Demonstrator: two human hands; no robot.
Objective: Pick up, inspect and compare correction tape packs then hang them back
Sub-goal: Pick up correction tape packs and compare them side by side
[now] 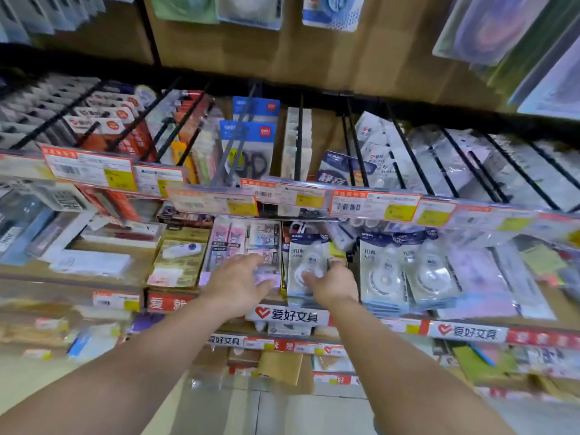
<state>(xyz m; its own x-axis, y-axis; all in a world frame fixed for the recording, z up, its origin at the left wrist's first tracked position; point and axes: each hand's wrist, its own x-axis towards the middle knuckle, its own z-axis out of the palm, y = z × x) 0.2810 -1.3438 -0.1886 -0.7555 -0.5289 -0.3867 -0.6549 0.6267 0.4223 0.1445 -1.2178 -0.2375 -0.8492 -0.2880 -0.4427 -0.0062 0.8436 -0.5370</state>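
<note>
A white correction tape pack [306, 262] with a dark blue header hangs low in the middle of the display. My right hand [334, 285] grips its lower right part, thumb on the front of the clear blister. Two more packs of the same kind [381, 271] [431, 274] hang just to the right. My left hand [238, 282] reaches forward with straight fingers over a box of small pink and purple packs [248, 243], touching or hovering above them; it holds nothing.
Black hooks [298, 136] with blue and white packs jut out above, fronted by a rail of orange and yellow price tags [373, 205]. Cardboard display boxes [182, 259] stand at the left. Lower shelf edges with red and white labels [287, 315] lie beneath my forearms.
</note>
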